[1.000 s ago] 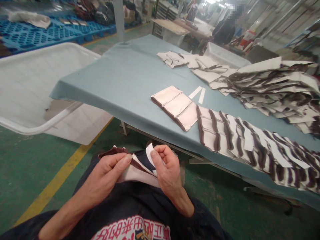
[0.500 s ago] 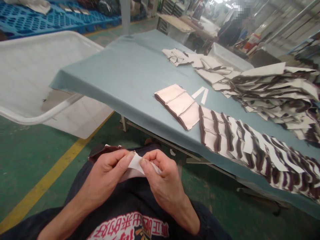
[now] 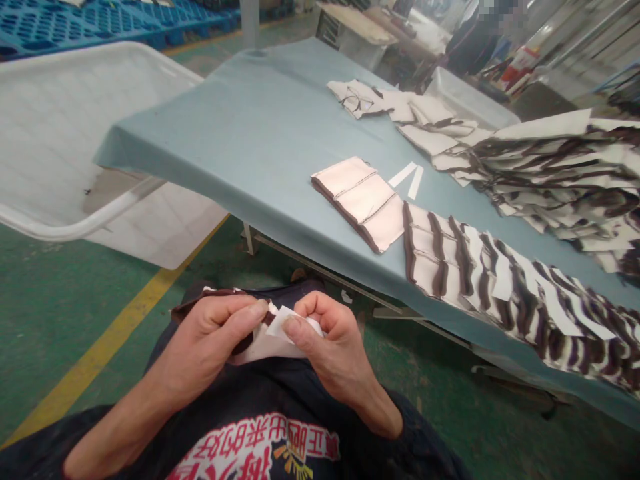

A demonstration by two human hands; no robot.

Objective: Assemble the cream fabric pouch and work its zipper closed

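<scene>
Cloth piece (image 3: pixel 267 348): pinched by left grip (image 3: pixel 213 337), seemingly unfinished.
White strip (image 3: pixel 279 323): pinched by right grip (image 3: pixel 335 343).
Panel row (image 3: pixel 419 261): laid out.

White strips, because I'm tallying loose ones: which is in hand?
The strip pinched by the right hand; the other visible strips lie on the table or row of pieces.

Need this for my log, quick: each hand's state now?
Left hand: closed, pinching the brown-and-cream piece.
Right hand: closed, holding a white strip.
</scene>
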